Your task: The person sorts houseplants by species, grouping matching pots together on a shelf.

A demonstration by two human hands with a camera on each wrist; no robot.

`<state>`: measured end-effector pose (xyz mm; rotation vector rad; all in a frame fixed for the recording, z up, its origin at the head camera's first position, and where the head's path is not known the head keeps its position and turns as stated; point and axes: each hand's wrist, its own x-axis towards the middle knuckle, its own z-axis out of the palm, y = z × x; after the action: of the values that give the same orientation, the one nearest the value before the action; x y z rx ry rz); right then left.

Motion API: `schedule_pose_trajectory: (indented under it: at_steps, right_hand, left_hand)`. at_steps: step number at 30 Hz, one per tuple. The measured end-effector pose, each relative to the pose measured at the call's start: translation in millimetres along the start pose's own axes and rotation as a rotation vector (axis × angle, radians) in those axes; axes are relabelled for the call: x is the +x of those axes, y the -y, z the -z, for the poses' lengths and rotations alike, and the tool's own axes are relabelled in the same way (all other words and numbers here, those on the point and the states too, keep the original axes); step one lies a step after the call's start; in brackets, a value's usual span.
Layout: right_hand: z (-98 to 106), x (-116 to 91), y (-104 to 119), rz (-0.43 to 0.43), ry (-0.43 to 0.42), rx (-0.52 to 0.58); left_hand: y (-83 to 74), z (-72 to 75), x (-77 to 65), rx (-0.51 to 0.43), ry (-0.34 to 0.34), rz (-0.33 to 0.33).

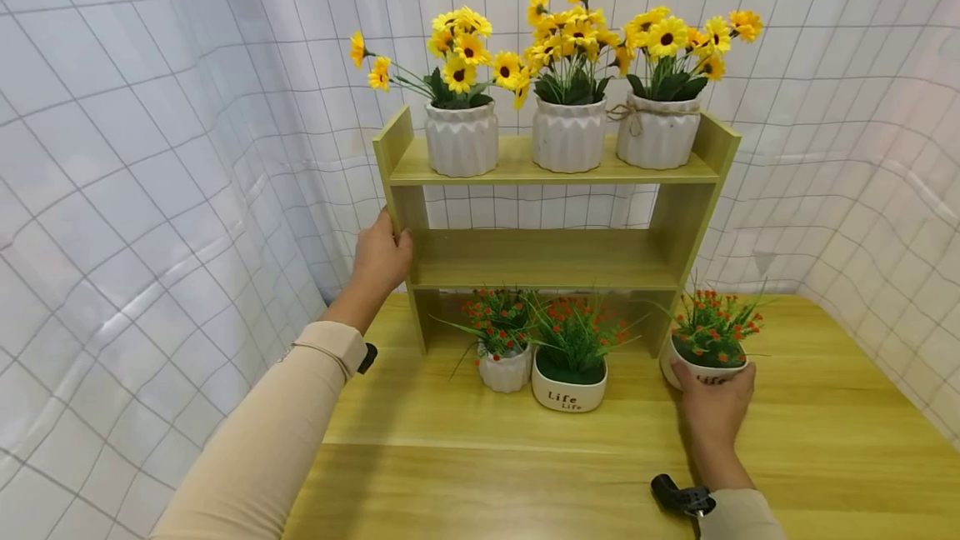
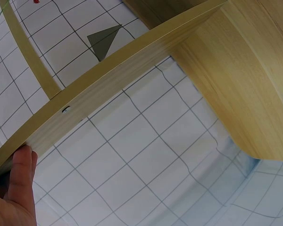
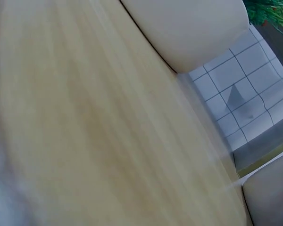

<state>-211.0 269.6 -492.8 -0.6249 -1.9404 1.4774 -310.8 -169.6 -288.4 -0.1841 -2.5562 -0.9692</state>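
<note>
**Shelf steadied on one side, potted plant gripped on the other**

The wooden shelf (image 1: 543, 258) is gripped at the edge of its left side panel by the left hand (image 1: 384, 252), with the thumb laid toward the front. Its feet are set on the table (image 1: 525, 482), and three white pots of yellow flowers (image 1: 570, 138) are carried on its top board.

A white pot of red flowers (image 1: 707, 372) is clasped from the front by the right hand (image 1: 716, 407), thumb and fingers spread to either side. It is placed just beside the foot of the right side panel and, judging by the right wrist view, seems to be supported by the table. A second lettered pot (image 1: 570, 392) and a small fluted pot (image 1: 506, 372) are lined up at the bottom opening.

For good handling, firm but gentle pressure is called for at the panel, since the flowers on top could be toppled by a tug. The pot is best held low on its body, with its lettering turned forward. Care should be taken that the side panel is not knocked and that the long leaves are not snagged on it.
</note>
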Motion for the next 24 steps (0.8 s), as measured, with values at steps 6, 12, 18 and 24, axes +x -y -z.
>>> schedule_pose_trajectory:
  at_steps: [6, 12, 18, 24]
  right_hand:
    - [3.8, -1.2, -0.1, -0.059, -0.009, 0.011]
    - [7.9, -6.0, 6.3, -0.045, -0.052, 0.063]
    - [11.5, -10.6, 18.6, 0.015, -0.102, 0.100]
    - [15.0, -19.4, 35.6, 0.092, -0.157, 0.134]
  left_hand:
    - [-0.6, -0.7, -0.5, 0.001, -0.016, -0.008]
    - [-1.3, -0.1, -0.5, 0.006, -0.014, -0.005]
    - [-2.8, 1.3, -0.5, 0.004, -0.002, 0.005]
    - [-2.9, 1.5, -1.4, 0.006, 0.013, 0.014]
